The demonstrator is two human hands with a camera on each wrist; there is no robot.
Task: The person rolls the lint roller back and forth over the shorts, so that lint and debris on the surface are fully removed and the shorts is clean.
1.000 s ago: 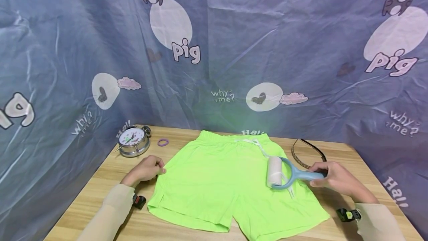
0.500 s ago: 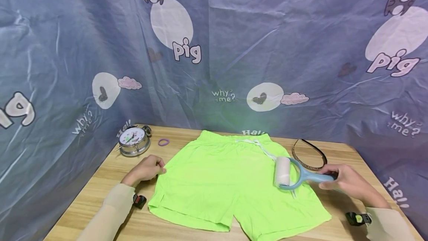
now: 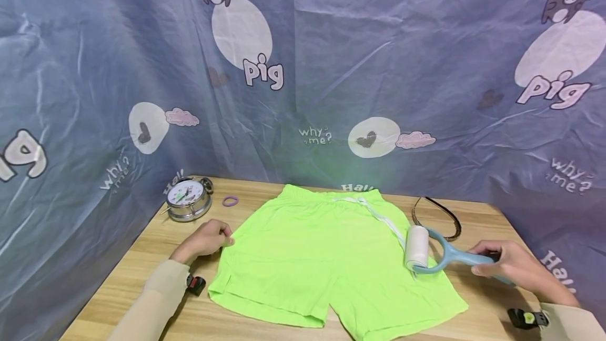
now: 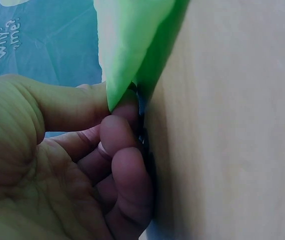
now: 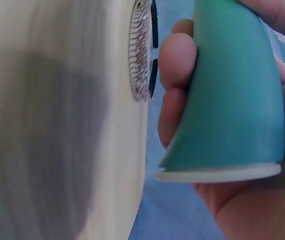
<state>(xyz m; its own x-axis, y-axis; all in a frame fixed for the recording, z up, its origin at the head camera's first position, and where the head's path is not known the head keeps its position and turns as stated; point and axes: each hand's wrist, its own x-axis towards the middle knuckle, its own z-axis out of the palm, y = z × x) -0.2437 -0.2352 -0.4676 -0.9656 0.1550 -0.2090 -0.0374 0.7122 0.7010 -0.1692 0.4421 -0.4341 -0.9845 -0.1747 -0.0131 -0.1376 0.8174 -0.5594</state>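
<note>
Neon green shorts lie spread flat on the wooden table, with a white drawstring trailing from the waistband. My left hand pinches the left side edge of the shorts; in the left wrist view a fold of green cloth rises from between thumb and fingers. My right hand grips the blue handle of a lint roller. Its white roll is over the right side of the shorts, beside the drawstring. Close up in the right wrist view, fingers curl round the handle.
A silver alarm clock stands at the back left, near a purple hair tie. Behind the roller, a dark headband lies at the back right. A blue printed curtain closes off the back and sides.
My right hand has moved right with the lint roller, whose roll has passed from the right leg's inner area toward its outer edge. The left hand keeps its pinch in place.
</note>
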